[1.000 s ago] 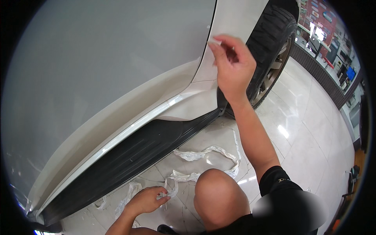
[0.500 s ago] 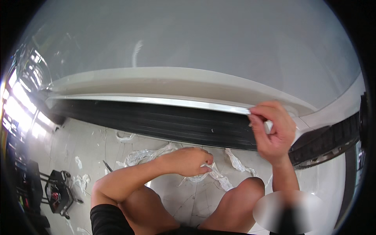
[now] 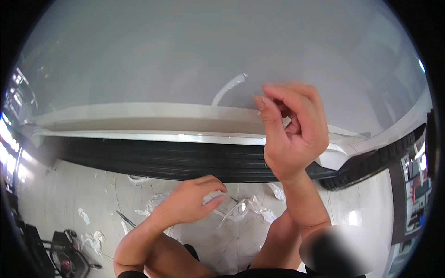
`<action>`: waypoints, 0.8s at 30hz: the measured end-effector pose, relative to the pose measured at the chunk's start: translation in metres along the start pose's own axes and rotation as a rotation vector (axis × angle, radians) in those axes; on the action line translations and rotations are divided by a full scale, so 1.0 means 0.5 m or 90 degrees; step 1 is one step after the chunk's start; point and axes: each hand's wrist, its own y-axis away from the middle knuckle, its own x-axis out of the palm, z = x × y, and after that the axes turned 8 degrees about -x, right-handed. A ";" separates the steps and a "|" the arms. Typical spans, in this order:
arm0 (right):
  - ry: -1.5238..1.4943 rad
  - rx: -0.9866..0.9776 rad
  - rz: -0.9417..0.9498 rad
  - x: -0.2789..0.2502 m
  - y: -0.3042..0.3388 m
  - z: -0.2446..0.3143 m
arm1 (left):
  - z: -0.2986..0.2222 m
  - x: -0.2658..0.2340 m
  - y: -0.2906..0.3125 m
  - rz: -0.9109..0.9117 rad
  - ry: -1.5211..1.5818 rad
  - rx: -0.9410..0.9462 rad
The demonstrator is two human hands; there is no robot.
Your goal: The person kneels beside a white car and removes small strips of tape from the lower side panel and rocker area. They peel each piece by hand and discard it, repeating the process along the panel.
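My right hand (image 3: 296, 125) is raised in front of the pale grey car panel (image 3: 153, 51), above the silver-white trim edge (image 3: 185, 137). Its fingers are curled, with thumb and forefinger drawn together. A small whitish bit shows by the thumb, too small to name. Lower down, my left hand (image 3: 192, 197) hovers in front of the black ribbed running board (image 3: 153, 157), thumb and fingers apart, apparently holding nothing. Close by on the floor lies crumpled clear film (image 3: 248, 208). A pale curved streak (image 3: 228, 88) shows on the panel; whether film or reflection, I cannot tell.
A tire (image 3: 384, 162) stands at the right, beside a white flap (image 3: 333, 156). More film scraps (image 3: 95, 241) lie on the tiled floor at left, with a dark slender tool (image 3: 125, 218) and a black wheeled stand (image 3: 67, 252). My knees are close below my hands.
My right hand has left the trim edge, rising and shifting left. My left hand has moved left, away from the film, its thumb apart. The view has shifted; the pale streak appears farther right.
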 end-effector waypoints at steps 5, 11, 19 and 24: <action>0.103 0.050 -0.043 0.037 0.009 0.025 | 0.096 -0.071 0.030 -0.172 0.053 -0.048; 0.134 0.102 -0.065 0.057 0.020 0.048 | 0.271 -0.140 0.053 -0.398 -0.116 0.068; -0.295 0.740 -0.256 0.065 -0.008 0.147 | 0.338 -0.155 0.004 -0.230 0.009 0.004; -0.336 0.774 -0.416 0.115 -0.039 0.180 | 0.350 -0.165 -0.013 -0.192 0.083 -0.107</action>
